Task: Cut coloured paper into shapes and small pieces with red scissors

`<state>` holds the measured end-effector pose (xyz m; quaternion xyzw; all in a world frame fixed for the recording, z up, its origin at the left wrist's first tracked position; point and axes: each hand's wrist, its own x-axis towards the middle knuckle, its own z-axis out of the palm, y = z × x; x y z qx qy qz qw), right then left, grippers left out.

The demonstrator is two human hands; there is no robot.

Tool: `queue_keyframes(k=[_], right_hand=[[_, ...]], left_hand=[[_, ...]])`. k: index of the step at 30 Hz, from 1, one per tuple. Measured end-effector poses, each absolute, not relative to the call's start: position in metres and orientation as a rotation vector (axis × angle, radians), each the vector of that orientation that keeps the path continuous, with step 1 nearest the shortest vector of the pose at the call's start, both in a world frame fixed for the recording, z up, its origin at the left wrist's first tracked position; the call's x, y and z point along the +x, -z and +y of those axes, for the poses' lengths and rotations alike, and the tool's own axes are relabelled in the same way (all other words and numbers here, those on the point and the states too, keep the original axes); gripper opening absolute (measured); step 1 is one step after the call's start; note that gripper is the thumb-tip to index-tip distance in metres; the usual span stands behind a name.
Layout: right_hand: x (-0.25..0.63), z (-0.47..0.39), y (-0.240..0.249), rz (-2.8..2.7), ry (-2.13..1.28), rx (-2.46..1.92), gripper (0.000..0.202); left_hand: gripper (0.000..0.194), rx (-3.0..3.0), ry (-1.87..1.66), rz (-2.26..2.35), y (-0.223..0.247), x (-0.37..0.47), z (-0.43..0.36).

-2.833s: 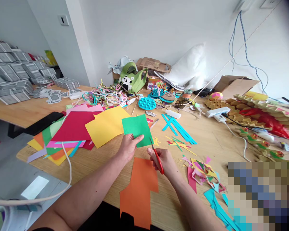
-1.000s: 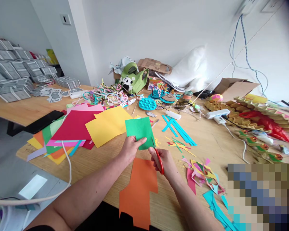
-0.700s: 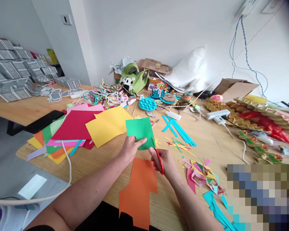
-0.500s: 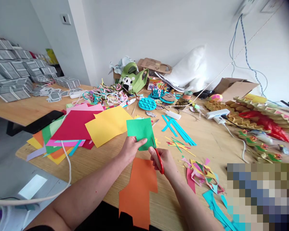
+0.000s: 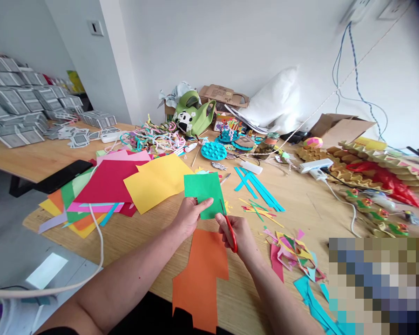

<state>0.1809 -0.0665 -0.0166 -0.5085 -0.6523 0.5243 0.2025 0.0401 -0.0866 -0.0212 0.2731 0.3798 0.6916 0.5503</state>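
Note:
A piece of green paper (image 5: 200,186) is pinched between the thumb and fingers of my left hand (image 5: 192,215), held just above the table. My right hand (image 5: 238,235) grips a pair of scissors (image 5: 233,236) by the red handles. The scissor blades lie at the paper's right edge, beside my left thumb. Below both hands, orange paper (image 5: 202,274) with cut-out corners hangs partly over the table's near edge. Yellow paper (image 5: 157,181) lies left of the green piece.
Red paper (image 5: 108,181) tops a pile of coloured sheets at left. Blue strips (image 5: 261,190) and mixed paper scraps (image 5: 293,251) lie at right. A green bag (image 5: 193,116) and a blue disc (image 5: 213,150) stand farther back. A white cable (image 5: 101,242) crosses the left side.
Hardly anything differs. The top edge of the green paper sits slightly lower; both hands and the scissors hold nearly the same place.

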Motion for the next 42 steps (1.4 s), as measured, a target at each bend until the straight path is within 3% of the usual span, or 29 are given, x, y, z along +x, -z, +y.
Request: queue_keyframes(k=[7, 42], right_hand=[[0.180, -0.069, 0.017, -1.819, -1.501, -1.414, 0.055], [0.183, -0.067, 0.012, -1.846, -1.600, -1.385, 0.058]], left_hand=[[0.036, 0.506, -1.719, 0.937, 0.021, 0.039, -0.086], [0.026, 0.665, -1.798, 1.059, 0.034, 0.037, -0.081]])
